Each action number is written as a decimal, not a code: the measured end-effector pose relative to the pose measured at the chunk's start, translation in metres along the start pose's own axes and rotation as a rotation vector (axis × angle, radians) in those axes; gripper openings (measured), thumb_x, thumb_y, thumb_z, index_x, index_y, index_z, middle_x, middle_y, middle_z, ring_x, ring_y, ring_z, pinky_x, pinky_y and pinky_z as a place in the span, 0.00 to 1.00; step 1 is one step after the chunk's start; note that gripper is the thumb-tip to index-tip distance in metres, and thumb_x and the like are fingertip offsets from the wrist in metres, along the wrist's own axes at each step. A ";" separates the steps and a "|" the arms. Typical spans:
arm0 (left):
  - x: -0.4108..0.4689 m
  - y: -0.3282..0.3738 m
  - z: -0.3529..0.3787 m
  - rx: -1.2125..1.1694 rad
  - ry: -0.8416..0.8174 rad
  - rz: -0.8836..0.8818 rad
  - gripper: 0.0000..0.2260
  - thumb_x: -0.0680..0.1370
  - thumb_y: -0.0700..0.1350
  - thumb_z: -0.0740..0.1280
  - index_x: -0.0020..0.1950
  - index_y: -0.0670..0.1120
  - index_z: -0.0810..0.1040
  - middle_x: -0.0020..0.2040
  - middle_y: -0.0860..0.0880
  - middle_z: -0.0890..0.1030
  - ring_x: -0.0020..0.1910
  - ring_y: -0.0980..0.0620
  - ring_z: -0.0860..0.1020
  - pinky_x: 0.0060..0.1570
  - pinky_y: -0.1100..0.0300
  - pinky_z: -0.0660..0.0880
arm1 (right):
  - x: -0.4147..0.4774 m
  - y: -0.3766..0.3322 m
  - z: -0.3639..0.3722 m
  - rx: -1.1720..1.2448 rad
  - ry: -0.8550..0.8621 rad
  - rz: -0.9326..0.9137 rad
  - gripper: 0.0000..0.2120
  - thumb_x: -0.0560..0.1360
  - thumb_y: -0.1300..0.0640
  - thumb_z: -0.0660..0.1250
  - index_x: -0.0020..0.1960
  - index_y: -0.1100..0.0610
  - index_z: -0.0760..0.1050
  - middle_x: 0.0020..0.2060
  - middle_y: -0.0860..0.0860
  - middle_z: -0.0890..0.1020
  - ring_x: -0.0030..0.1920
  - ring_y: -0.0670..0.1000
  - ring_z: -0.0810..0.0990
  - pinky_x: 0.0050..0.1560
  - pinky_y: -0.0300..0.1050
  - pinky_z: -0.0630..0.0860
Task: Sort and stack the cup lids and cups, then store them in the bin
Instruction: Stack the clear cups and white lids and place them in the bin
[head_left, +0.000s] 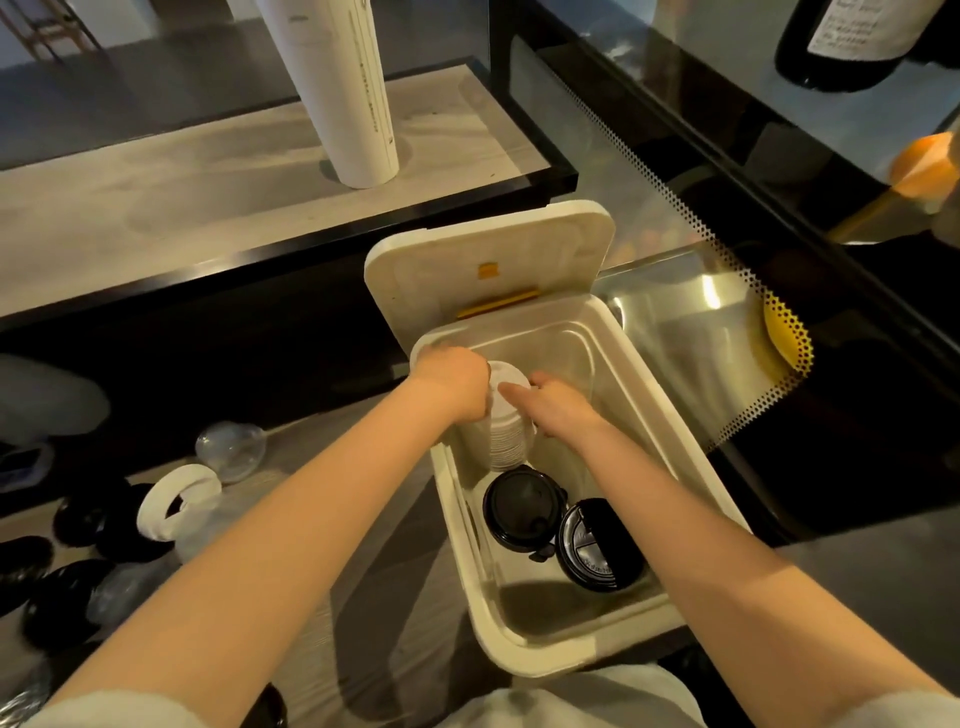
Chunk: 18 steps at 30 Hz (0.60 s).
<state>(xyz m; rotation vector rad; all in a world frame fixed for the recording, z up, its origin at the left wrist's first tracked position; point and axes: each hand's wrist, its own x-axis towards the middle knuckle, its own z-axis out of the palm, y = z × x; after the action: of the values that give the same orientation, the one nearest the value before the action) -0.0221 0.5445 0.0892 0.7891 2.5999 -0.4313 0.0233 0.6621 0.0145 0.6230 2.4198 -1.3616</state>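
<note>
A white bin stands open on the floor in front of me, its hinged lid tipped up at the far end. Both my hands reach inside it. My left hand grips the top of a stack of white cups from the left. My right hand holds the same stack from the right. In the near part of the bin lie two stacks of black lids.
On the floor at left lie a stack of white lids, clear dome lids and several black lids. A low bench with a tall white roll stands behind. A glass display case flanks the bin's right.
</note>
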 end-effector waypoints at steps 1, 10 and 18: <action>-0.002 -0.004 0.001 0.059 0.013 0.011 0.14 0.80 0.50 0.57 0.59 0.45 0.76 0.51 0.46 0.78 0.56 0.46 0.74 0.57 0.52 0.66 | -0.002 -0.002 0.001 -0.062 0.010 -0.055 0.20 0.75 0.42 0.61 0.58 0.56 0.76 0.50 0.54 0.80 0.51 0.54 0.78 0.50 0.48 0.74; -0.008 -0.017 0.010 0.101 0.081 0.050 0.12 0.79 0.49 0.58 0.55 0.49 0.78 0.52 0.49 0.78 0.63 0.47 0.66 0.61 0.49 0.59 | -0.010 -0.004 -0.001 -0.108 -0.020 -0.136 0.18 0.77 0.43 0.60 0.58 0.54 0.76 0.51 0.52 0.80 0.55 0.53 0.76 0.54 0.48 0.72; -0.024 -0.025 0.014 -0.055 0.271 0.060 0.10 0.77 0.50 0.60 0.53 0.46 0.77 0.52 0.47 0.78 0.58 0.46 0.70 0.57 0.50 0.66 | -0.011 -0.005 -0.007 -0.165 -0.034 -0.075 0.25 0.78 0.40 0.56 0.64 0.56 0.72 0.59 0.55 0.78 0.58 0.56 0.76 0.59 0.51 0.72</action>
<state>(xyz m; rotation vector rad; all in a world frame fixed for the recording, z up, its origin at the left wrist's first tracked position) -0.0142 0.5080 0.0922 0.9636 2.8123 -0.2490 0.0302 0.6633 0.0270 0.4677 2.5187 -1.1744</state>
